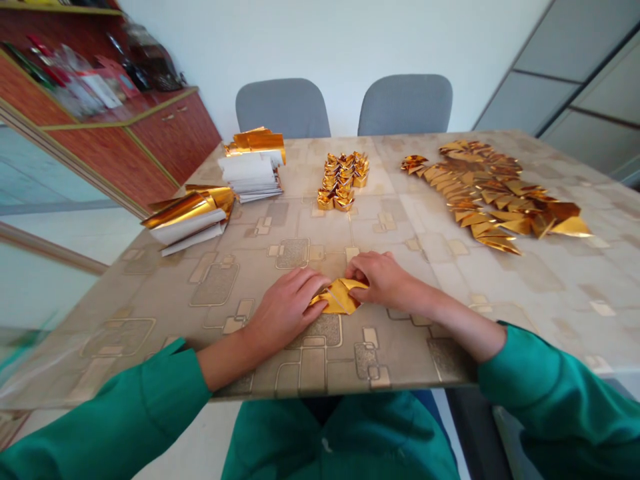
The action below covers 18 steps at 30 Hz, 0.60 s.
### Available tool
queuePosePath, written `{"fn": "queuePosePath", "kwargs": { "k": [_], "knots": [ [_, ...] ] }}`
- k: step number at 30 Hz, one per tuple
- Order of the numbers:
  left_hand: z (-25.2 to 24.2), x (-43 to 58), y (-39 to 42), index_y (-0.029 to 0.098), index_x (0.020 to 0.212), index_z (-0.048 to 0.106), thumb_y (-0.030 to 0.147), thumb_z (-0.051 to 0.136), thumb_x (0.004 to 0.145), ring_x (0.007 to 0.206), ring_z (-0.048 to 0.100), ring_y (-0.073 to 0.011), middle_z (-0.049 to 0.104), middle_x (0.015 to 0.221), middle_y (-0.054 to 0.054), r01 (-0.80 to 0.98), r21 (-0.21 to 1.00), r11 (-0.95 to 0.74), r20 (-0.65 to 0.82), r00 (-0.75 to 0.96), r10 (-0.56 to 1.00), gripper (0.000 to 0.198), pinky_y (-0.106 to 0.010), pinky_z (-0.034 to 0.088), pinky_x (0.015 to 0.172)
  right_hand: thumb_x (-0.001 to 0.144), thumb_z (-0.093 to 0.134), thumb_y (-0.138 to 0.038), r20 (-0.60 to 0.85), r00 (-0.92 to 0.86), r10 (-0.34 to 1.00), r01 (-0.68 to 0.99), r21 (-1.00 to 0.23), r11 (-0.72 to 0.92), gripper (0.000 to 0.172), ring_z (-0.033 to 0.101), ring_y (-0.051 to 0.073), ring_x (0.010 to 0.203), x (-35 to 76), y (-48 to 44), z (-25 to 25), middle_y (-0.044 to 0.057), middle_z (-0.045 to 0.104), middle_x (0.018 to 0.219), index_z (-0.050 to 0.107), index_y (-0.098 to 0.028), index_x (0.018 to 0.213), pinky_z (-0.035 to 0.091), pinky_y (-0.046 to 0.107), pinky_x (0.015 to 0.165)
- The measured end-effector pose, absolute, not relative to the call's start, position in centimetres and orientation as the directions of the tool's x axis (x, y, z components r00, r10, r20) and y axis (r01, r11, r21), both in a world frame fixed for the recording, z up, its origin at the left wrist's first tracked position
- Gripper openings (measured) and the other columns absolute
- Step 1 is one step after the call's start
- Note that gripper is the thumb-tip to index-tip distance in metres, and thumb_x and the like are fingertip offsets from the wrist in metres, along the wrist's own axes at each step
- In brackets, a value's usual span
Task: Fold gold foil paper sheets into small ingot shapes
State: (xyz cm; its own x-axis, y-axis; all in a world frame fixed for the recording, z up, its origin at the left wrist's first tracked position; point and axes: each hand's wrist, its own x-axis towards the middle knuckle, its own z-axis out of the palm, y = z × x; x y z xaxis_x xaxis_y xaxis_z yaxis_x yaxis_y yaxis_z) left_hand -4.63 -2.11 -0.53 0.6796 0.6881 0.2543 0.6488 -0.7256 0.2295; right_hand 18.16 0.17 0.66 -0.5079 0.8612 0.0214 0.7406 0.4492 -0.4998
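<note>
A partly folded piece of gold foil paper (pixel 341 297) lies on the table in front of me. My left hand (pixel 287 303) grips its left end, fingers curled on top. At the right end, my right hand (pixel 383 279) pinches the paper between thumb and fingers. Pale crease or edge lines run across the gold face between my hands. Beyond them stands a cluster of folded gold foil pieces (pixel 343 179), set close together in rows. To the right spreads a large group of pointed gold foil pieces (pixel 493 190), overlapping in lines.
Stacked foil sheets with white backs (pixel 253 175) stand at the far left, and a curled bundle of gold sheets (pixel 193 217) lies nearer. The table (pixel 170 333) has a patterned cover. Two grey chairs (pixel 283 107) are behind it; a wooden cabinet (pixel 165 137) stands left.
</note>
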Motion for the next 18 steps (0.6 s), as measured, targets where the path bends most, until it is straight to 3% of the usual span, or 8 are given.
{"fn": "queuePosePath", "kwargs": {
  "k": [3,6,8,11,15,18],
  "knots": [
    [-0.8,-4.7,-2.1,0.016,0.122,0.055,0.025,0.057,0.092,0.103,0.059,-0.0232,0.065,0.112,-0.009,0.637,0.238,-0.733,0.302,0.669,0.679,0.032,-0.039,0.050,0.091,0.071,0.065,-0.006,0.016,-0.528,0.849,0.664,-0.616,0.425,0.013,0.048,0.010,0.061,18.2,0.1,0.7,-0.004,0.057,0.067,0.060,-0.018,0.073,0.030,0.024,0.060],
    [-0.5,-4.6,-1.9,0.016,0.128,0.052,0.022,0.056,0.093,0.093,0.062,-0.0194,0.068,0.100,-0.006,0.616,0.299,-0.729,0.374,0.627,0.683,0.036,-0.034,0.052,0.083,0.073,0.059,0.001,0.201,-0.601,0.773,0.514,-0.644,0.567,0.019,0.049,0.010,0.064,18.4,0.1,1.6,-0.004,0.055,0.069,0.055,-0.018,0.071,0.033,0.023,0.062],
    [0.1,-4.4,-1.4,0.016,0.117,0.058,0.019,0.055,0.094,0.084,0.061,-0.0167,0.067,0.088,-0.003,0.580,0.303,-0.756,0.449,0.613,0.650,0.024,-0.030,0.051,0.077,0.080,0.057,-0.002,0.331,-0.632,0.701,0.473,-0.551,0.687,0.018,0.049,0.012,0.070,18.7,0.0,2.6,-0.002,0.056,0.071,0.053,-0.018,0.073,0.035,0.025,0.067],
    [0.7,-3.7,-0.5,0.015,0.093,0.065,0.017,0.053,0.095,0.081,0.059,-0.0160,0.067,0.085,-0.004,0.535,0.180,-0.825,0.531,0.653,0.539,0.013,-0.029,0.048,0.075,0.091,0.052,-0.011,0.407,-0.688,0.601,0.489,-0.351,0.798,0.016,0.049,0.016,0.078,19.5,0.0,3.7,0.002,0.057,0.076,0.053,-0.019,0.077,0.035,0.029,0.073],
    [0.3,-3.0,0.3,0.015,0.091,0.066,0.017,0.048,0.097,0.079,0.056,-0.0164,0.066,0.085,-0.005,0.527,-0.004,-0.850,0.508,0.733,0.452,0.020,-0.029,0.045,0.071,0.095,0.047,-0.013,0.367,-0.764,0.532,0.485,-0.218,0.847,0.018,0.049,0.017,0.078,20.5,0.3,3.2,0.003,0.059,0.078,0.053,-0.019,0.079,0.035,0.030,0.071],
    [-0.5,-2.9,0.3,0.016,0.092,0.066,0.018,0.045,0.098,0.079,0.056,-0.0171,0.066,0.085,-0.006,0.506,-0.065,-0.860,0.433,0.791,0.433,0.022,-0.029,0.046,0.071,0.095,0.048,-0.014,0.301,-0.799,0.522,0.482,-0.201,0.853,0.019,0.048,0.017,0.075,20.9,0.5,1.9,0.002,0.057,0.075,0.054,-0.019,0.078,0.035,0.029,0.070]
  ]
}}
